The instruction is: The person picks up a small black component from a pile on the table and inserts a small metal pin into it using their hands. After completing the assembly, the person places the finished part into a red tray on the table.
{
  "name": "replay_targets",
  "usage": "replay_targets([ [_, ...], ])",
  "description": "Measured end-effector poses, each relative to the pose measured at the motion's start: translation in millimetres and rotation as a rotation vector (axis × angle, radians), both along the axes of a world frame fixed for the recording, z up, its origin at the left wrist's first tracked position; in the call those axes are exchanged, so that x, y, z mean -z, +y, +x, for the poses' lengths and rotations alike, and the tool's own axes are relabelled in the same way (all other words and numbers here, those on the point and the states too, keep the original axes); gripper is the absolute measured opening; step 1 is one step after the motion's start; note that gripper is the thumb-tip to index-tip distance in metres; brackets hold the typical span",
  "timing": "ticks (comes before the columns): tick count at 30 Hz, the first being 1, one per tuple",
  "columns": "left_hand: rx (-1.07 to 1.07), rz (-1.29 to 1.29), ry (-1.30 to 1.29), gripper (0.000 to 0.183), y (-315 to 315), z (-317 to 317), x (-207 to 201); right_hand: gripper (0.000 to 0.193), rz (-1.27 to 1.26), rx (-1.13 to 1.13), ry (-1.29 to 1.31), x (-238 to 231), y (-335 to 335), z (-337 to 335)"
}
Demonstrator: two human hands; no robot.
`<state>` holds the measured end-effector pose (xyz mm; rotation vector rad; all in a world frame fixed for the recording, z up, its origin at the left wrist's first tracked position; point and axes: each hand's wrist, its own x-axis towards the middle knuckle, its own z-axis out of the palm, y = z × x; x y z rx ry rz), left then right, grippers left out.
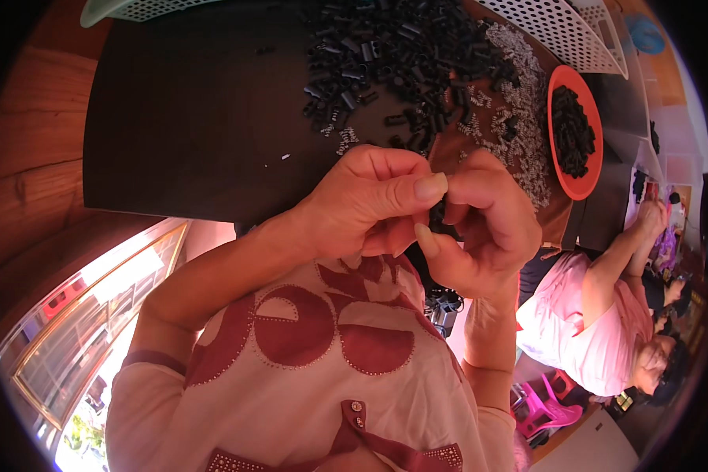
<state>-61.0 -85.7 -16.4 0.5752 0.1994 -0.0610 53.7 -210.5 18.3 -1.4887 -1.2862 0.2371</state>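
Observation:
Close together above the near edge of the dark table (189,118), my left hand (374,193) and my right hand (488,216) are both closed in a pinch. Their fingertips almost meet, and whatever lies between them is hidden or too small to make out. Just beyond my fingers spreads a heap of small black tube-like pieces (385,59). Small metal coil springs (519,134) lie in a long pile to the right of that heap, some on a brown cloth. A few more springs (346,140) sit apart, near my left knuckles.
An orange bowl (554,161) holding black pieces stands at the right. White perforated basket (566,31) is at the far right, a pale green one (145,9) at the far left. Beyond my right arm sits a person in a pink shirt (586,330), near a pink plastic chair (547,409).

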Motion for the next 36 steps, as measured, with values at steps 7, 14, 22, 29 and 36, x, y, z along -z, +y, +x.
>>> replay_targets([
  [7, 0.034, -0.139, 0.024, 0.026, -3.9, -1.1, 0.4, 0.025, 0.067, 0.045, -0.009, 4.7, -2.3, -6.9],
  [14, 0.053, -0.120, 0.018, 0.019, 6.7, -4.8, 1.8, 0.028, -0.018, 0.092, -0.090, -0.8, -8.2, -9.7],
  [22, -0.063, -0.024, 0.090, 0.024, -3.6, -6.2, -2.4, 0.034, -0.108, 0.057, -0.161, -7.6, -7.8, -11.5],
  [29, -0.083, -0.034, 0.075, 0.024, -3.4, -7.5, -2.5, 0.029, -0.136, 0.064, -0.168, -11.8, -8.3, -12.8],
  [36, -0.039, 0.021, 0.087, 0.026, -0.3, -9.6, -2.9, 0.029, -0.117, 0.006, -0.226, -12.3, -10.2, -8.3],
])
